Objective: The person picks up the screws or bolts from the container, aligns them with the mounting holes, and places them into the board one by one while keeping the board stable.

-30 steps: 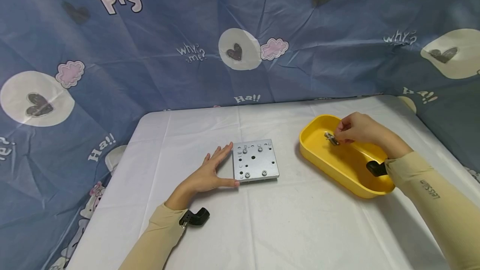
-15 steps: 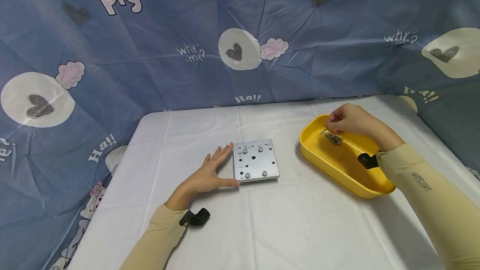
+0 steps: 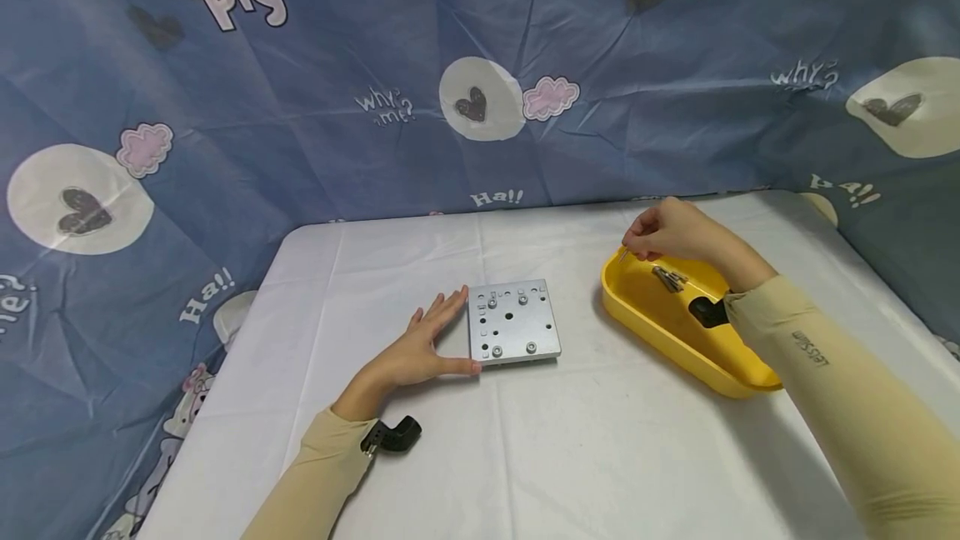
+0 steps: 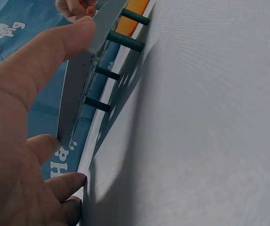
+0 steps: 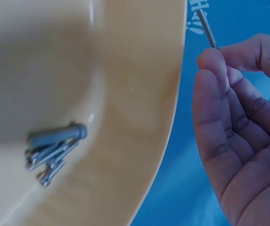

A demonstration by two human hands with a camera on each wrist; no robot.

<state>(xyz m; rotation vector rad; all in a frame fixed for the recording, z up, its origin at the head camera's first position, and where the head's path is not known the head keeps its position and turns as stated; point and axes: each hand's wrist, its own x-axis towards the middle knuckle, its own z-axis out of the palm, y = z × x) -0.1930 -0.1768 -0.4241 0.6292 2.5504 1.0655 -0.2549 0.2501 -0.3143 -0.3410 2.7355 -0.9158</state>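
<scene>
A square silver metal plate (image 3: 528, 327) with holes and several socket-head screws lies on the white table. My left hand (image 3: 412, 350) holds it at its left side, thumb at the near edge and index finger at the far corner. Threaded shanks (image 4: 126, 41) poke out below the plate in the left wrist view, over the cloth. Over the far-left rim of the yellow tray (image 3: 667, 361), my right hand (image 3: 678, 236) pinches a small screw (image 5: 207, 29) between thumb and index finger. Its threaded end sticks out; the head is hidden by the fingertips.
Several more screws (image 3: 669, 279) lie in a small pile inside the tray, blurred in the right wrist view. A blue printed cloth (image 3: 375, 165) hangs behind the table. White tablecloth (image 3: 585, 440) stretches in front of the plate and tray.
My right hand has lifted the screw from the pile and moved left and back to the tray's far-left rim. The left hand and plate have stayed put.
</scene>
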